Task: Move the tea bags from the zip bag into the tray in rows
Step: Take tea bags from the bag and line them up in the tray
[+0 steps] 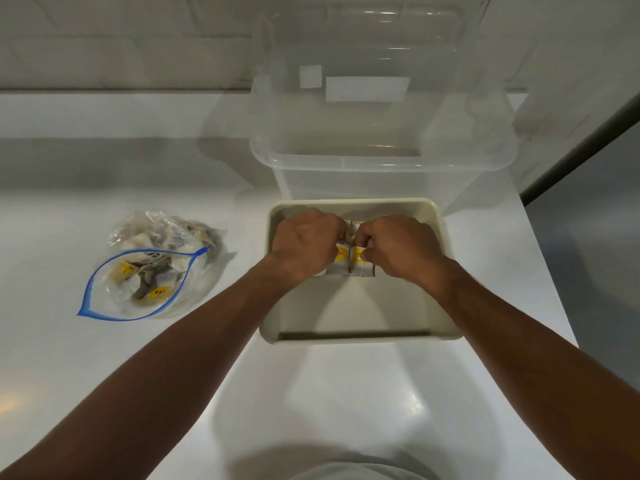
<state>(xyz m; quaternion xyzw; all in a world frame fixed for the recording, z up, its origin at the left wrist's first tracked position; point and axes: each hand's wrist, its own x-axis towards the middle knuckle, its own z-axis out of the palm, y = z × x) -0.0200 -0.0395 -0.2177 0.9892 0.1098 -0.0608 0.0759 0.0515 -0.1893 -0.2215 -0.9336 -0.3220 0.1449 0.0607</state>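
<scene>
Head camera view, looking down at a white counter [104,358]. A small cluster of tea bags [349,263] is held in the far half of a tray [353,306], between two hands that meet at its middle. The sachets are flat, squarish paper envelopes, pale with round yellow labels and dark edges, stood side by side. The left hand [306,242] is curled over the cluster from the left, fingers bent round the bags; the right hand [398,247] is curled at the right, thumb and fingers pinched on a bag's top edge.

The step in hand is judged to be the squaring of a first row; the tray's near half is bare. The next move is likely to call for a gentle release, so that the light sachets are not tipped, then a reach left to the zip bag [114,306] for more, each set tight against the last.

The tray is shallow, rectangular, cream plastic with rounded corners and a smooth matt floor. To its left, well apart, the zip bag is laid on its side: crinkled clear film, its blue seal gaping open, with jumbled tea bags [149,275] seen inside. Just beyond the tray a large clear plastic bin [381,116] is stood, glossy, with a rolled rim. The counter is smooth and faintly reflective; a pale tiled wall [121,39] is seen behind.
</scene>
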